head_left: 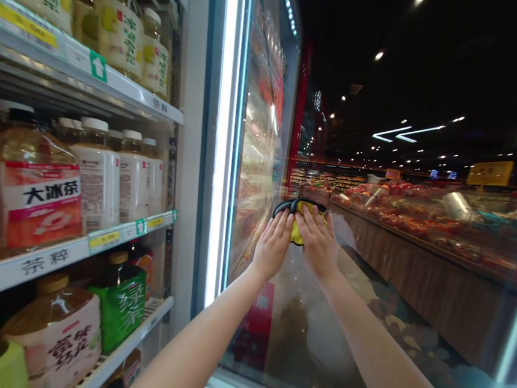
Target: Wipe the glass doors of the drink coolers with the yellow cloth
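Observation:
A yellow cleaning cloth with a dark side and edging [297, 238] is pressed against the glass door [302, 318], bunched up under my fingers. My left hand [274, 243] holds down its left part, fingers straight and close together. On the right part lies my right hand [317, 238], fingers slightly fanned and pressing the cloth to the pane. Both arms reach forward at full length, the hands almost side by side. Most of the cloth's left half is hidden behind the left hand.
To the left, open cooler shelves [128, 230] carry several drink bottles [44, 190] with price strips along the edges. A bright light strip [221, 142] runs down the cooler frame. Through the glass appears a wood-sided display [436, 276] heaped with packaged goods.

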Demonstrator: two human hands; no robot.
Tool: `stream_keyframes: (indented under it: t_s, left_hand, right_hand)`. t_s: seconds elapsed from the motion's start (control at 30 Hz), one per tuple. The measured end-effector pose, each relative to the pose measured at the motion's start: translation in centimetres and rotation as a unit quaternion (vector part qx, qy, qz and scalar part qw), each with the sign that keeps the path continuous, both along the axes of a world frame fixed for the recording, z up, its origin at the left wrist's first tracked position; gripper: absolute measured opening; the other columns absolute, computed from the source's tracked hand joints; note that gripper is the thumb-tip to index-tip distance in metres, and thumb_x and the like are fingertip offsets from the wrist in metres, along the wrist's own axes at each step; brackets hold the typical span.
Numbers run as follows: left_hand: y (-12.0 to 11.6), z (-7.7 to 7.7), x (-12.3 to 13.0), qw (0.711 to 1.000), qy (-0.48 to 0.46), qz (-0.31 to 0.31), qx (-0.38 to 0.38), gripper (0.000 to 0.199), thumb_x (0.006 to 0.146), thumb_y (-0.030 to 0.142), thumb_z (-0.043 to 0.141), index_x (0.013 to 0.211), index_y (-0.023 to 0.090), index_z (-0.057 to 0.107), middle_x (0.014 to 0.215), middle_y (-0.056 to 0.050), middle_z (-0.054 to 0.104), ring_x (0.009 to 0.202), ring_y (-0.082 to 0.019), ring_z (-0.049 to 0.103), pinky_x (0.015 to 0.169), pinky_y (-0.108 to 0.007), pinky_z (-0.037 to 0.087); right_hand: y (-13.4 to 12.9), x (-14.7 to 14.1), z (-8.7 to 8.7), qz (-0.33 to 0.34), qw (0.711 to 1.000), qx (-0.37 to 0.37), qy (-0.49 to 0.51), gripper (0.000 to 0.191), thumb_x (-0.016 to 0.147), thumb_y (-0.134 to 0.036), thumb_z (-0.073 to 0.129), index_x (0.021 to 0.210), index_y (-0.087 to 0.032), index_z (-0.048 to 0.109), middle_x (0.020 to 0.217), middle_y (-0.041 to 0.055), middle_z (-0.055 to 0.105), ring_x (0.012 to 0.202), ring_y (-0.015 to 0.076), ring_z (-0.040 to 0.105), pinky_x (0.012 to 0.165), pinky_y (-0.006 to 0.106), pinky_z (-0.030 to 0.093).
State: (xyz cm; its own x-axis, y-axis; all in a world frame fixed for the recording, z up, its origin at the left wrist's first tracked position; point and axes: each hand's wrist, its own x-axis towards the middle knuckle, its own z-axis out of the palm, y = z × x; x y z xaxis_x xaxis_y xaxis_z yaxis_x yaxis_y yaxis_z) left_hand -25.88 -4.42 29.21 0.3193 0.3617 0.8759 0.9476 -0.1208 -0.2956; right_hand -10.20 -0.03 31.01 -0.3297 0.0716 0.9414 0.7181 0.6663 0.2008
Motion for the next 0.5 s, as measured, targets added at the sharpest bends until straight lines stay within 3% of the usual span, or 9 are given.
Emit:
stream_keyframes:
  t_s: [0.03,0.1,0.27,0.33,0.4,0.5]
  left_hand:
    - [-0.1,0.4,-1.0,1.000,-0.013,0.006,0.001,0.071,0.095,0.007,0.039,0.163,0.008,0.017,0.164,-0.019,0.036,0.156,-0.028,0.026,0.125,-0.047,0.035]
    - [-0.6,-0.2,-3.0,0.999,-0.034,0.019,0.007,0.074,0.095,0.007,0.039,0.164,0.010,0.011,0.164,-0.019,0.036,0.156,-0.027,0.026,0.124,-0.048,0.036]
    - [-1.7,-5.9,-4.8,0.999,-0.027,0.034,0.007,0.080,0.093,0.001,0.036,0.164,0.011,0.000,0.164,-0.021,0.035,0.156,-0.028,0.022,0.121,-0.046,0.041]
    - [-1.5,-6.7,-4.2,0.999,-0.021,0.036,0.000,0.079,0.094,0.001,0.036,0.164,0.009,0.000,0.164,-0.022,0.035,0.156,-0.028,0.021,0.121,-0.045,0.041]
    - [-1.1,-5.6,-3.7,0.999,-0.029,0.037,-0.004,0.077,0.095,0.004,0.038,0.163,0.007,0.003,0.164,-0.023,0.034,0.156,-0.029,0.022,0.121,-0.045,0.040]
    - [-0.9,-2.0,-4.6,0.998,-0.059,0.028,-0.009,0.074,0.097,0.009,0.040,0.163,0.006,0.008,0.165,-0.024,0.032,0.155,-0.030,0.024,0.124,-0.047,0.036]
  right_hand:
    - [0.0,-1.2,0.6,0.003,1.000,0.006,0.001,0.052,0.098,-0.011,0.044,0.148,-0.020,0.054,0.158,0.0103,0.047,0.151,0.0282,0.039,0.126,0.057,0.023]
    - [-0.4,-3.4,0.5,0.011,1.000,0.019,-0.015,0.048,0.100,-0.014,0.045,0.147,-0.019,0.055,0.157,0.0107,0.049,0.149,0.0285,0.042,0.126,0.057,0.026]
    - [-1.4,-4.2,-3.4,0.021,0.995,0.049,-0.086,0.046,0.101,-0.013,0.043,0.144,-0.021,0.056,0.154,0.0067,0.053,0.144,0.0245,0.049,0.128,0.055,0.019]
    - [-1.4,-3.5,-4.0,0.015,0.995,0.052,-0.087,0.047,0.101,-0.011,0.041,0.145,-0.022,0.055,0.154,0.0066,0.053,0.143,0.0234,0.050,0.129,0.056,0.012]
    - [-1.2,-3.4,-3.0,0.010,0.996,0.046,-0.073,0.047,0.101,-0.011,0.041,0.145,-0.021,0.055,0.154,0.0076,0.053,0.144,0.0237,0.048,0.129,0.057,0.008]
    - [-1.1,-5.4,0.2,0.009,0.999,0.020,-0.045,0.046,0.102,-0.013,0.042,0.145,-0.021,0.056,0.156,0.0078,0.050,0.147,0.0259,0.045,0.128,0.060,0.007]
